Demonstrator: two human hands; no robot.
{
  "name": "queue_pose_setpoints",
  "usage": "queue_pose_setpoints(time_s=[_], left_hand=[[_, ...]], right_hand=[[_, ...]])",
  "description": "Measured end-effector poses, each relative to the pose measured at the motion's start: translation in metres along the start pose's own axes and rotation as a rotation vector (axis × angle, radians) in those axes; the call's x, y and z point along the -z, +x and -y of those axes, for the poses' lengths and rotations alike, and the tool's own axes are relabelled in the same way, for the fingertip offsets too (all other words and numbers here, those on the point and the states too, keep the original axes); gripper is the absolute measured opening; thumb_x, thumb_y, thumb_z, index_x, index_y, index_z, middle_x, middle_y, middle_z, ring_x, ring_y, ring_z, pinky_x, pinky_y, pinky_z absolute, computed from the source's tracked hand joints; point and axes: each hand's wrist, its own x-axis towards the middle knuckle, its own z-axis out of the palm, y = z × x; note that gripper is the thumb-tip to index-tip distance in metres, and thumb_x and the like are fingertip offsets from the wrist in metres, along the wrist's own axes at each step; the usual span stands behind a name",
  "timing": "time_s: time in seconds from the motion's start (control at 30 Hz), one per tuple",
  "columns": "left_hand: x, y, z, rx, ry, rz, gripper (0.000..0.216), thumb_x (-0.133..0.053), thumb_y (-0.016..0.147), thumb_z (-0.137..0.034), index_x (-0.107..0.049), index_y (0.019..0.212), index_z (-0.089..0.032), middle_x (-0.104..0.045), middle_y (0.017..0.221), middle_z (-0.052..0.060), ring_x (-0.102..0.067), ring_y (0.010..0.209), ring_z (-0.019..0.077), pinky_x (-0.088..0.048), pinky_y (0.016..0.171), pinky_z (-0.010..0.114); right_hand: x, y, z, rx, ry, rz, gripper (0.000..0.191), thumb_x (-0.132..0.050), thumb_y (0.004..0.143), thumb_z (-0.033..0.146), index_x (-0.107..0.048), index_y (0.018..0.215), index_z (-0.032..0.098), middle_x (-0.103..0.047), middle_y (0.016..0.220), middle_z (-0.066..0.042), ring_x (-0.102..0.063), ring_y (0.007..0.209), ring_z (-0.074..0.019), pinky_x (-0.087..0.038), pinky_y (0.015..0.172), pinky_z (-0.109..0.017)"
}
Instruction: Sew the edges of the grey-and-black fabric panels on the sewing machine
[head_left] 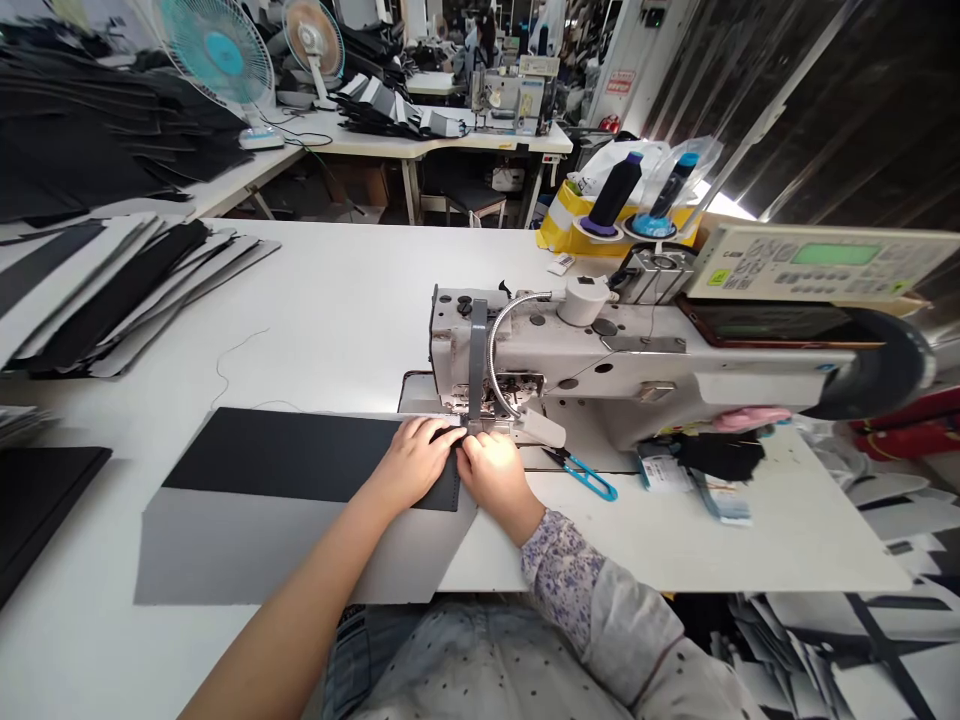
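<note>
On the white surface [322, 290], an industrial sewing machine [600, 360] looms largest. Just left of its needle, a black fabric panel [285, 455] lies with its long axis running left to right, toward the machine. The right hand [491, 470] is nearer the machine, the left hand [412, 462] beside it, both arms reaching forward. Their fingers [429, 432] bend down onto the cloth — pinching or only pressing, I can't tell.
</note>
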Motion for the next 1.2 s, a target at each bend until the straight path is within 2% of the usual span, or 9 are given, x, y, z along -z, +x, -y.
queue_pose_setpoints(time_s=[0.27,0.7,1.2], left_hand=[[0.003,0.002,0.003,-0.011,-0.014,0.040,0.033,-0.040,0.093,-0.019,-0.059,0.120,-0.021,-0.061,0.120,0.008,-0.053,0.114,0.0227,-0.038,0.106,0.044],[-0.003,0.000,0.002,0.013,-0.038,0.006,0.028,-0.042,0.092,-0.017,-0.061,0.113,-0.022,-0.061,0.118,0.007,-0.053,0.113,0.0224,-0.036,0.107,0.043],[-0.007,0.002,0.001,0.059,-0.054,-0.013,0.030,-0.043,0.091,-0.018,-0.061,0.115,-0.022,-0.061,0.119,0.008,-0.054,0.114,0.0233,-0.038,0.106,0.045]], right_hand=[[0.005,-0.002,0.004,0.007,-0.001,0.049,0.021,-0.050,0.091,0.024,-0.057,0.072,0.019,-0.060,0.070,-0.004,-0.053,0.069,-0.0178,-0.032,0.068,-0.032],[0.006,0.001,0.005,0.019,-0.051,0.065,0.024,-0.048,0.091,0.019,-0.056,0.068,0.019,-0.057,0.066,-0.004,-0.050,0.065,-0.0174,-0.029,0.064,-0.032],[0.012,0.006,0.005,-0.001,-0.069,0.128,0.018,-0.049,0.090,0.019,-0.061,0.076,0.019,-0.059,0.068,-0.005,-0.051,0.066,-0.0185,-0.029,0.062,-0.031]])
